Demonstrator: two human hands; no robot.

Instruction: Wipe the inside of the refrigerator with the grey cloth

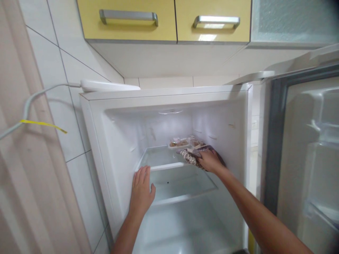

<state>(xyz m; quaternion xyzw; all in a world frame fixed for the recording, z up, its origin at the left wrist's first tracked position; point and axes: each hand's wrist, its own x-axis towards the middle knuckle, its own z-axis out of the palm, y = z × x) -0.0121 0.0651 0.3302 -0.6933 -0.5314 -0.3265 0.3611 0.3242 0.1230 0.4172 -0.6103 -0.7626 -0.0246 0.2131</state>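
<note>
My right hand (211, 160) reaches into a white fridge (164, 93) and grips a crumpled dark patterned cloth (192, 157). The cloth lies at the right end of the upper glass shelf (159, 155). Just behind it sit a clear food pack (179, 142) with brown contents and a second pack (196, 142), partly hidden by the cloth. My left hand (143, 187) rests at the front left corner of that shelf. Its fingers are stretched out and it holds nothing.
The fridge door (304, 148) stands wide to the right. A lower glass shelf (182, 183) bears a small dark speck. Yellow cabinets (129, 28) with metal handles hang above. On the left, a grey cable (28, 106) with a yellow tie runs past the tiled wall.
</note>
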